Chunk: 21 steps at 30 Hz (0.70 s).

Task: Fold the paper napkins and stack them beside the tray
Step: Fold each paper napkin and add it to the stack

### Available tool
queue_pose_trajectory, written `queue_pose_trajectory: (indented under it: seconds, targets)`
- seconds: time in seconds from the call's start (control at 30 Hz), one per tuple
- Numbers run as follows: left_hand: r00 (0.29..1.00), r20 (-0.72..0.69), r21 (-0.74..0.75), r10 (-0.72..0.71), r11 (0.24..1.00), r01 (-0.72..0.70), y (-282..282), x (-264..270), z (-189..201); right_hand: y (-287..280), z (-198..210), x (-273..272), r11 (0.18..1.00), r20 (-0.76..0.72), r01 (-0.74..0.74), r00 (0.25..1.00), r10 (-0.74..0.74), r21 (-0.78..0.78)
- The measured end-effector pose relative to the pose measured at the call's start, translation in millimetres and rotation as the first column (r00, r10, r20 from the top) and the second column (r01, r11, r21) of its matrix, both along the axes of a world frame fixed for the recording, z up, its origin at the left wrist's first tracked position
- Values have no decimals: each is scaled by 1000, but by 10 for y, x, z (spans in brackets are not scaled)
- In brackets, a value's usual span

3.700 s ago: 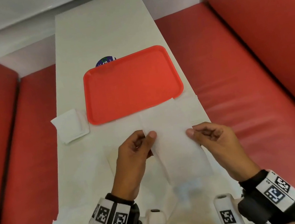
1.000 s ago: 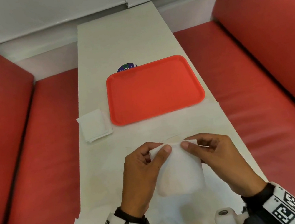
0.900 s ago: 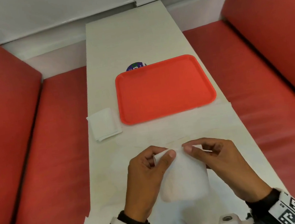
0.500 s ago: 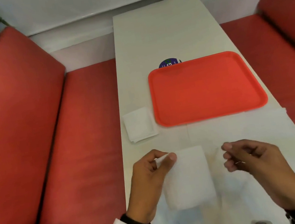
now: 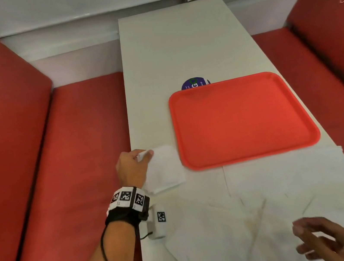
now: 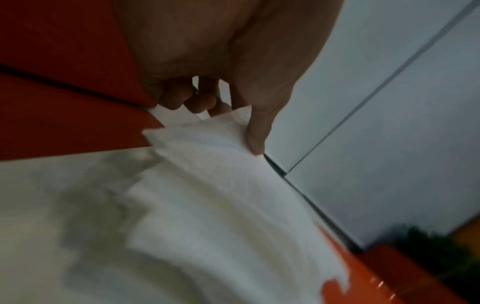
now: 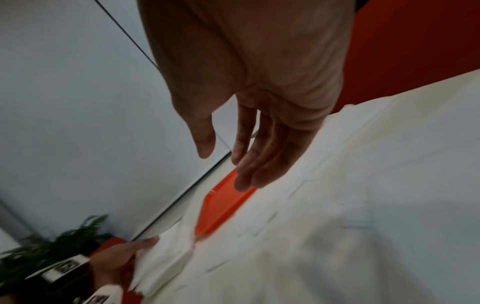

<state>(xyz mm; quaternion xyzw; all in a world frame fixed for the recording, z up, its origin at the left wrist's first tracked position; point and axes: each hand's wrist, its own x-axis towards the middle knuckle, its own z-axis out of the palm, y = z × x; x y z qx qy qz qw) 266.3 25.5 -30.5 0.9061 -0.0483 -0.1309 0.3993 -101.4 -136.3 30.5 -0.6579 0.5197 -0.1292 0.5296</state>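
My left hand [image 5: 141,157] pinches the far left corner of a folded white napkin [image 5: 163,168] just left of the red tray [image 5: 239,119], over the spot where the earlier folded napkins lay. The left wrist view shows thumb and fingers [image 6: 255,131] closed on the napkin [image 6: 207,164]. Near the table's front right, my right hand [image 5: 314,238] hovers with relaxed, spread fingers [image 7: 249,164] and holds nothing. Under it lie several unfolded white napkins [image 5: 259,207], spread flat.
A narrow white table [image 5: 175,50] runs away from me between two red bench seats [image 5: 75,158]. A round blue sticker [image 5: 195,83] peeks from behind the tray's far left corner. A green plant [image 7: 52,242] stands past the left bench.
My left hand has carried the folded napkin forward and left to the tray's left side. The right hand let go of it and drew back to the near right.
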Motion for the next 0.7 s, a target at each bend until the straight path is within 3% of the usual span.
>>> queue_pose_trajectory:
  seconds: [0.2,0.37,0.57,0.63,0.7]
  targets:
    - [994,107,48,37,998,-43,-28,-21,-147,-188,-226,-200,997,-49,-10,999,6,-74]
    - [999,5,103,41,994,-41,-107,-33,-121,-228,-325,-213,996,-50,82,995,-83,-18]
    - [996,5,182,94,979,-93,-39,-24,24,-418,-385,-404,995,-17,97,995,-97,-25]
    - [995,66,173,77,981,-87,17,-53,100,-504,-385,-513,995,-17,93,995,-93,-40]
    - [967,251,233,-52,972,-9,47,-102,158,-582,-362,-618,995,4,85,996,-85,-57]
